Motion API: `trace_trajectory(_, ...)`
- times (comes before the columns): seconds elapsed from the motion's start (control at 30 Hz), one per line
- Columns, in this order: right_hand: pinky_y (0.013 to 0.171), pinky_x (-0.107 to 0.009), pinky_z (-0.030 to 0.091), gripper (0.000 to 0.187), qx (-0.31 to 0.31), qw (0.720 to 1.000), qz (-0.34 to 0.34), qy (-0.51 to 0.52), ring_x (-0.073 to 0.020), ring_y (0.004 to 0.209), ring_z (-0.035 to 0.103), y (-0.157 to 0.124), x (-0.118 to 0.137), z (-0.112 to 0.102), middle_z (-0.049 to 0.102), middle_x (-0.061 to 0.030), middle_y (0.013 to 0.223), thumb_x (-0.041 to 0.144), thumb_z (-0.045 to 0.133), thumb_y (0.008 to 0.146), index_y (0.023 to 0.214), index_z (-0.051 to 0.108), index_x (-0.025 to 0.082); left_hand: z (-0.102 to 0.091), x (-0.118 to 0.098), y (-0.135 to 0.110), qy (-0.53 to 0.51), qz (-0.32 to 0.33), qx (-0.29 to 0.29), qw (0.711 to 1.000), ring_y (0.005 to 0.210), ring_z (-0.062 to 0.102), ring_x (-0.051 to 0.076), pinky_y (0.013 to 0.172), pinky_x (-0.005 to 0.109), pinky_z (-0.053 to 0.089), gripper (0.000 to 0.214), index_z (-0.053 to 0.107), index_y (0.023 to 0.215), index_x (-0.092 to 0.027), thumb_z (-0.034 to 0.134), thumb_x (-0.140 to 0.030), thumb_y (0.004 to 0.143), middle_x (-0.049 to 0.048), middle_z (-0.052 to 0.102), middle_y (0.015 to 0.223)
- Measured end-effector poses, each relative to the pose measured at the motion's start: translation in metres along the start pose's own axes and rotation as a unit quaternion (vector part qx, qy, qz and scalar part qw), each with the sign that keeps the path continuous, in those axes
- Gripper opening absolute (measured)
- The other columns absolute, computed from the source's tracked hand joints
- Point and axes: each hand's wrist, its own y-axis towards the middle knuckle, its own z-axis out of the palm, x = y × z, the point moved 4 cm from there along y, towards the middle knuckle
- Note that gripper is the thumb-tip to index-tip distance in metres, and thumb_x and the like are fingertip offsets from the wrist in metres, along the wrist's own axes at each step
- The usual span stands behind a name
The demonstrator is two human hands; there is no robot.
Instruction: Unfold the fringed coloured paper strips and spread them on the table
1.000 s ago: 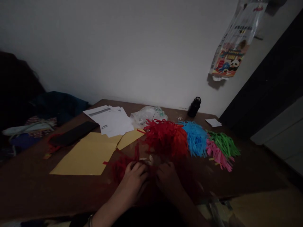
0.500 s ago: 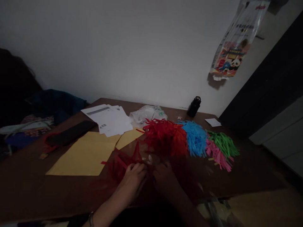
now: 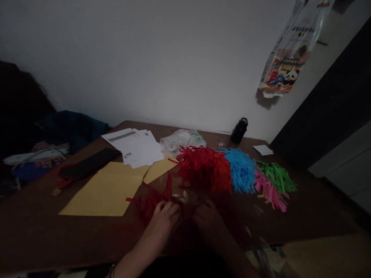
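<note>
Red paper strips (image 3: 146, 202) lie in a loose, dark heap around both hands at the near middle of the table. My left hand (image 3: 165, 216) is closed with its fingers curled on the red strips. A short gap to its right, my right hand (image 3: 207, 218) is pinched on the same red paper; deep shadow hides its fingertips. Beyond the hands rests a fringed red bundle (image 3: 197, 164), running into orange. Small pale scraps (image 3: 184, 197) sit just past the fingers.
Blue fringe (image 3: 240, 170), pink fringe (image 3: 271, 191) and green fringe (image 3: 276, 175) lie to the right. Yellow sheets (image 3: 107, 189), white papers (image 3: 139, 148) and a dark long case (image 3: 89, 164) are leftward. A plastic bag (image 3: 182, 143) and black bottle (image 3: 239, 131) stand near the wall.
The view has shifted slightly, so everything sits a little further right. My right hand has moved slightly away from my left, widening the gap; both stay on the red strips.
</note>
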Motion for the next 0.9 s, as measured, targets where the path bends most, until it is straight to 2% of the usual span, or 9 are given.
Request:
trace_trajectory(0.13,0.094,-0.036,0.033,0.018,0.027,0.999,0.039,-0.019,-0.0163,0.079,0.054,-0.018,-0.015,-0.004,0.062,0.0007,0.078,0.01,0.053,0.094,0.079,0.059,0.02,0.0,0.001,-0.004,0.004,-0.008,-0.002,1.0,0.082,0.054,0.019,0.083,0.038,0.03,0.021,0.065,0.077,-0.023,0.053,-0.012,0.09,-0.001,0.068,0.083)
trace_trajectory(0.27,0.09,-0.039,0.035,0.014,0.065,0.992,0.082,-0.063,-0.0194,0.083,0.053,-0.021,-0.021,0.004,0.063,-0.0019,0.084,0.008,0.057,0.089,0.082,0.059,0.02,-0.001,-0.001,-0.007,0.013,-0.039,-0.01,0.999,0.085,0.056,0.021,0.083,0.04,0.031,0.023,0.066,0.081,-0.022,0.049,-0.01,0.09,0.0011,0.067,0.086)
trace_trajectory(0.47,0.081,-0.044,0.038,0.012,0.099,0.982,0.127,-0.097,-0.0253,0.083,0.053,-0.01,-0.02,0.006,0.063,-0.008,0.087,0.007,0.054,0.088,0.088,0.061,0.016,-0.009,-0.008,0.002,0.071,-0.135,0.087,0.984,0.097,0.058,0.027,0.084,0.045,0.037,0.022,0.068,0.09,-0.018,0.047,-0.013,0.09,0.0094,0.068,0.1)
trace_trajectory(0.57,0.081,-0.045,0.039,0.01,0.111,0.979,0.14,-0.094,-0.0255,0.082,0.055,-0.004,-0.02,0.0,0.065,-0.0091,0.086,0.009,0.055,0.088,0.085,0.062,0.016,-0.012,-0.009,0.008,0.086,-0.158,0.103,0.978,0.099,0.058,0.031,0.082,0.047,0.039,0.019,0.069,0.094,-0.015,0.051,-0.014,0.087,0.0125,0.068,0.106)
trace_trajectory(0.67,0.081,-0.046,0.04,0.004,0.106,0.977,0.164,-0.084,-0.0264,0.084,0.057,-0.001,-0.022,-0.004,0.067,-0.0085,0.087,0.013,0.06,0.087,0.086,0.063,0.016,-0.012,-0.009,0.011,0.089,-0.143,0.106,0.98,0.1,0.058,0.031,0.083,0.049,0.039,0.021,0.07,0.096,-0.017,0.052,-0.011,0.086,0.013,0.068,0.108)
trace_trajectory(0.77,0.086,-0.047,0.038,0.006,0.096,0.979,0.166,-0.071,-0.0253,0.087,0.057,0.0,-0.021,-0.006,0.067,-0.006,0.091,0.012,0.061,0.087,0.089,0.063,0.018,-0.007,-0.01,0.013,0.083,-0.104,0.118,0.984,0.103,0.057,0.028,0.093,0.051,0.034,0.025,0.072,0.094,-0.023,0.055,-0.006,0.086,0.0083,0.07,0.108)
trace_trajectory(0.9,0.096,-0.043,0.032,0.011,0.09,0.991,0.094,-0.043,-0.0199,0.094,0.057,0.003,-0.009,-0.006,0.068,-0.0014,0.093,0.011,0.062,0.088,0.084,0.065,0.021,0.001,-0.012,0.018,0.077,-0.082,0.121,0.986,0.106,0.056,0.029,0.101,0.058,0.026,0.024,0.074,0.086,-0.021,0.057,-0.004,0.085,0.0091,0.072,0.102)
